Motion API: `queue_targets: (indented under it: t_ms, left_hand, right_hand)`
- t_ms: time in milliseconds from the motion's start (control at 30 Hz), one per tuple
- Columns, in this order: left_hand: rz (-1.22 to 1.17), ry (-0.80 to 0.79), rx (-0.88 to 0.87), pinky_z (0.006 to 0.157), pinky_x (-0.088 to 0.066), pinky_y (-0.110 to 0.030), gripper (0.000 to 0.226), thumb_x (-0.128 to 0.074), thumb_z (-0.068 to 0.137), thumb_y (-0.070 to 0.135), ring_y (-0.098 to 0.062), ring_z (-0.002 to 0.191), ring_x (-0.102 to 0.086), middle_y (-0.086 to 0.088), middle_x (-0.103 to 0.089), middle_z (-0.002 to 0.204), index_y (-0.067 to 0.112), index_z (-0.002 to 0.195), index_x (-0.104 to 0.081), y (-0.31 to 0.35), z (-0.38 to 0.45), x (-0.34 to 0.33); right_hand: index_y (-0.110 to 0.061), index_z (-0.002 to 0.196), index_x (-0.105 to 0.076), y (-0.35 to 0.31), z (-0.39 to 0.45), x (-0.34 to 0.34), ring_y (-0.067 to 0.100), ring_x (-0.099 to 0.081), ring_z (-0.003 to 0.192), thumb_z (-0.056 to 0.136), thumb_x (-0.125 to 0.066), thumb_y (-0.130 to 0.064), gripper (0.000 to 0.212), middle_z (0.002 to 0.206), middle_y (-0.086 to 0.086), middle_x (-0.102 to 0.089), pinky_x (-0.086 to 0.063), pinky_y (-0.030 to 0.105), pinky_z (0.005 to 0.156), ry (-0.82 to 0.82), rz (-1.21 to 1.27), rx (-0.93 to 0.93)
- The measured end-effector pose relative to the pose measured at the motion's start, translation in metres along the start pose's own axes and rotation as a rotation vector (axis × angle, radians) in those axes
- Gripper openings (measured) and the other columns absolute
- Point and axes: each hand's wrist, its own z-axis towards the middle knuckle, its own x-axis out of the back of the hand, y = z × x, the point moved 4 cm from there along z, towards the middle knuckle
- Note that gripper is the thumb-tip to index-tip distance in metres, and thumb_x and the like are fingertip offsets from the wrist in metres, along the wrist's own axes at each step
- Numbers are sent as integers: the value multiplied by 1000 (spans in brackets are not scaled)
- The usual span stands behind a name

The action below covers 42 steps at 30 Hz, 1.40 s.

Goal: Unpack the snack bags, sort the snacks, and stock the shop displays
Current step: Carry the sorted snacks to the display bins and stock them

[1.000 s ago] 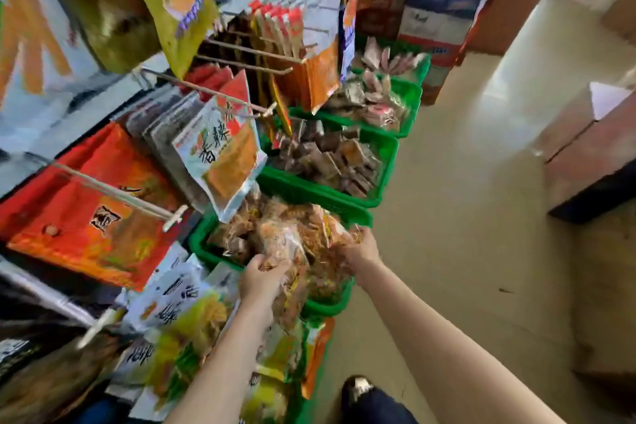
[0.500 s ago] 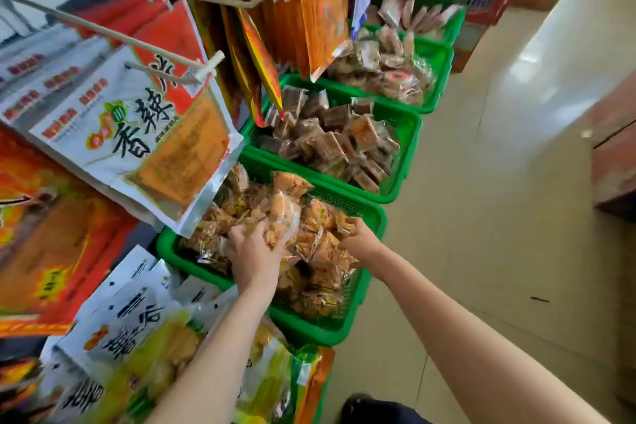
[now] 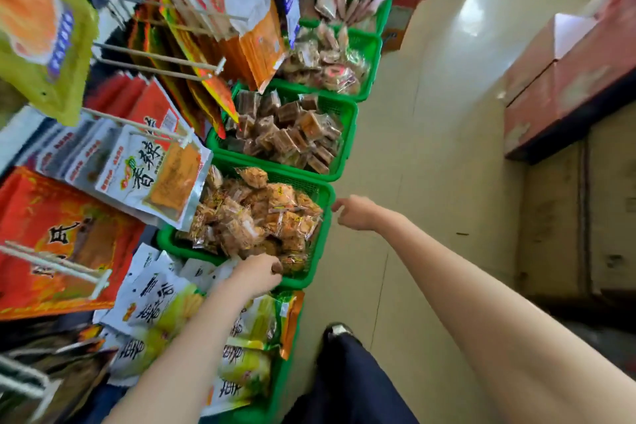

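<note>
While half a second ago both hands were buried in the snacks, they have now drawn back from the green plastic mesh basket (image 3: 323, 198) on the floor, heaped with small clear-wrapped orange snack packets (image 3: 256, 213). Her right hand (image 3: 356, 213) hangs just beside its far rim, fingers loosely curled, empty. Her left hand (image 3: 258, 274) curls at the near rim; I cannot tell whether it holds anything.

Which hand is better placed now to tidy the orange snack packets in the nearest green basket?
Likely the left. The left hand rests at the near rim of the green basket, touching the orange snack packets. The right hand hangs outside the basket over the floor, holding nothing.
</note>
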Motion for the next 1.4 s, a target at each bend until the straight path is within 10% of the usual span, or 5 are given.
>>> queue_targets:
  t_ms: [400, 833, 1033, 1400]
  left_hand:
    - [648, 325, -617, 94, -43, -33, 32, -42, 94, 19, -30, 117, -54, -13, -54, 127, 16, 123, -55, 238, -244, -16]
    - [969, 273, -1735, 100, -39, -44, 34, -47, 88, 10, -36, 123, -39, -15, -28, 147, 12, 120, -57, 439, -630, -380]
    - [1176, 160, -1781, 102, -39, -46, 38, -44, 90, 14, -34, 128, -35, -14, -27, 146, 13, 127, -51, 433, -750, -601]
    - [1161, 80, -1713, 112, -19, -44, 37, -45, 93, 23, -23, 140, -21, -1, -23, 153, 27, 130, -49, 463, -884, -882]
  right_hand:
    - [-16, 117, -61, 150, -497, 66, 21, -60, 98, 88, -51, -7, 32, 115, 10, -64, -47, 25, 82, 777, 363, -387]
    - [0, 120, -59, 206, -1036, -364, 28, -57, 104, 89, -55, -1, 31, 119, 20, -61, -44, 27, 79, 970, 734, -1185]
    - [-6, 125, -57, 195, -1186, -556, 25, -54, 113, 92, -56, -14, 34, 123, 13, -58, -39, 12, 69, 868, 815, -1365]
    - [-10, 125, -56, 314, -1349, -745, 27, -52, 117, 92, -53, -17, 34, 130, 14, -53, -44, 30, 93, 755, 812, -1389]
